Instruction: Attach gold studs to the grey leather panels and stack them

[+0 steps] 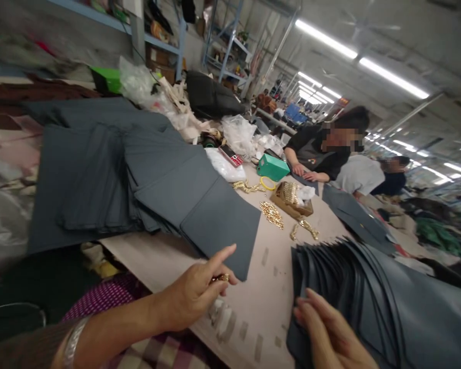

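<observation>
My left hand (194,294) is over the table's near edge, index finger stretched out and the other fingers curled. Small gold-coloured metal pieces (222,278) show among those curled fingers. Just beyond it lies the nearest dark grey panel (225,220) of a fanned-out pile. At the lower right, my right hand (330,333) has its thumb and fingertips pressed together; whatever is between them is hidden. Those fingertips are by the near edge of a stack of folded dark grey pieces (369,287). Loose gold metal pieces (272,215) lie in a heap farther back.
A cardboard box (292,209) with gold parts sits mid-table, near gold chain-like pieces (248,187), a yellow ring (268,183) and a green box (272,167). A red-keyed calculator (232,156) rests on white plastic. Across the table, another person (322,143) handles a dark piece.
</observation>
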The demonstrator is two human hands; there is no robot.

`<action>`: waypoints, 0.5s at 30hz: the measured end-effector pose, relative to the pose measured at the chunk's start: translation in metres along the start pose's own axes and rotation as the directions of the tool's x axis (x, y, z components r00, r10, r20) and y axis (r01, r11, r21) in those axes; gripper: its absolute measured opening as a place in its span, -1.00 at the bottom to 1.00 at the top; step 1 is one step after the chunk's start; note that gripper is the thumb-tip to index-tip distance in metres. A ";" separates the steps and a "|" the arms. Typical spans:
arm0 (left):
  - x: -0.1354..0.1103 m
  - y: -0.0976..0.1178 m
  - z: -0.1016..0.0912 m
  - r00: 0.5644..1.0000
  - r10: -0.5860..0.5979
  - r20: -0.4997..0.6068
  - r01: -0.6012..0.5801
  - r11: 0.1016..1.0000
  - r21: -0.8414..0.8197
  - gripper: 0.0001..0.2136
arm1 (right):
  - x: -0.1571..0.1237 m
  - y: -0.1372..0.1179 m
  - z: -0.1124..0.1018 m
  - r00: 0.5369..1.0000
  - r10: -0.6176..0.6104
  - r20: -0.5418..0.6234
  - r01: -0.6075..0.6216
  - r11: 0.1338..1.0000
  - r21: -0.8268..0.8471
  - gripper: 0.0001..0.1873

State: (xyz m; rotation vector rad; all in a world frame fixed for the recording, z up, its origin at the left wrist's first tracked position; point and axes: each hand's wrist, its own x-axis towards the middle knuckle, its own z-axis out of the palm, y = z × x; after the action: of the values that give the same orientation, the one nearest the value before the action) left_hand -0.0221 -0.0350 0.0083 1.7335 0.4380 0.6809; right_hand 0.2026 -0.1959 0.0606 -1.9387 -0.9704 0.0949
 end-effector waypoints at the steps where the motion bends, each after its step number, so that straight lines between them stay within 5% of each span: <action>1: -0.002 0.000 -0.001 1.000 0.028 0.010 -0.029 0.999 0.046 -0.45 | -0.004 -0.010 0.023 0.992 -0.092 0.082 0.092 0.996 0.004 -0.68; 4: -0.004 -0.002 -0.004 0.994 0.106 0.019 -0.108 0.976 0.190 -0.40 | -0.012 -0.038 0.078 0.902 -0.323 0.288 0.297 0.946 0.131 -0.80; 6: -0.005 -0.006 -0.005 0.988 0.153 0.009 -0.149 0.949 0.276 -0.38 | -0.015 -0.051 0.102 0.872 -0.385 0.303 0.349 0.922 0.170 -0.80; 15: -0.009 -0.018 -0.010 0.986 0.163 -0.039 -0.129 0.888 0.441 -0.35 | -0.019 -0.056 0.135 0.884 -0.369 0.287 0.338 0.929 0.152 -0.80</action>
State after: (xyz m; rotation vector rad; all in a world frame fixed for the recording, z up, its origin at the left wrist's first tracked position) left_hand -0.0348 -0.0283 -0.0098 2.1893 0.5470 0.8016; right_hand 0.0987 -0.0995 0.0220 -1.6539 -1.4905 0.2390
